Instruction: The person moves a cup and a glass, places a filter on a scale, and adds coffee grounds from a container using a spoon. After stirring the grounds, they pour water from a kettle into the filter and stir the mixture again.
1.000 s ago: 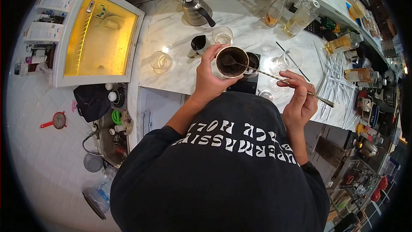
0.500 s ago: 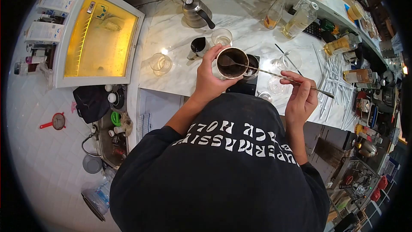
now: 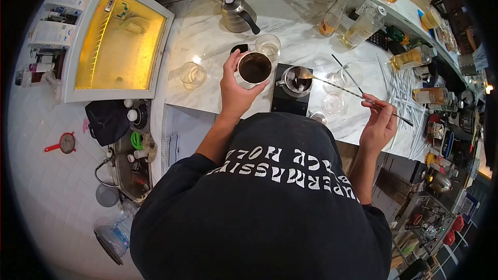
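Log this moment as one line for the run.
left hand: holds white cup | right hand: holds long spoon | spoon end: over metal jug on black scale

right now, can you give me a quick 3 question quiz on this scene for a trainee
1. True or false: the left hand holds the white cup, which has dark contents.
2. Pick one: the bowl of the long spoon is over A) the kettle, B) the metal cup on the black scale, C) the sink.
3. Short answer: which hand's fingers grip the spoon's handle?

Key: 1 true. 2 B. 3 the right hand.
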### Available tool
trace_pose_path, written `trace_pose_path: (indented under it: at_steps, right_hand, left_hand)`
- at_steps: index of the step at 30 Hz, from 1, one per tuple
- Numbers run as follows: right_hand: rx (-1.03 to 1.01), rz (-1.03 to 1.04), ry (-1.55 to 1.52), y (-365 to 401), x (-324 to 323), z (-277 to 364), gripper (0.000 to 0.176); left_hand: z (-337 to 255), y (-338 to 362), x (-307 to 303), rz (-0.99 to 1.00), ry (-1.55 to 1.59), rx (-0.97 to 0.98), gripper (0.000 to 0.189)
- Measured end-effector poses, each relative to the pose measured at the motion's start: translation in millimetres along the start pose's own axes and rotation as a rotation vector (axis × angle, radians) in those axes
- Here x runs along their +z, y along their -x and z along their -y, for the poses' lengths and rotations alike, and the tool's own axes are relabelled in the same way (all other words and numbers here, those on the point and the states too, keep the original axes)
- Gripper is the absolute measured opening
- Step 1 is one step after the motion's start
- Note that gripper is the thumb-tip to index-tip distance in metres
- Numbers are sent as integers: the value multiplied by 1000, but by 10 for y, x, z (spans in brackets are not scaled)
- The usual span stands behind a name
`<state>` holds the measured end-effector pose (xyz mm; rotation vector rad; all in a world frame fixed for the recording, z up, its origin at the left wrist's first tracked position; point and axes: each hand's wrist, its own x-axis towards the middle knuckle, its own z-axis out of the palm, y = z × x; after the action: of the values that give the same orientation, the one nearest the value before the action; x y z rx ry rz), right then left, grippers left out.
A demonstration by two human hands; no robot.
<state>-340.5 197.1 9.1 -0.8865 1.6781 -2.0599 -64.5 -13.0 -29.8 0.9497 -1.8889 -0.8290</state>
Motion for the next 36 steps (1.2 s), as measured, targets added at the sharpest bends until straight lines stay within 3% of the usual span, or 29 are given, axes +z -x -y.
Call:
trace_pose_path:
  at_steps: [2,9,15,21,27,36]
  right_hand:
    - [-27,84,131,-4,-8,-45,38]
    - [-87,195,47,-32,73,-49,37]
    - [-167,277,156,-57,32,5,34]
    - [-191,202,173,-43,15,34,32]
    - [-262,85,-75,-61,40,250,37]
    - [-278,208,-19,79,450,429,42]
  left_hand:
    - [7,12,15,5,6,-4,107]
    - [-33,12,75,20,45,4,108]
    - [-34,-3,64,23,33,5,109]
    - [-66,9,74,47,35,21,110]
    - [-135,1,116,65,145,13,114]
    - [-393,-66,189,45,230,122,110]
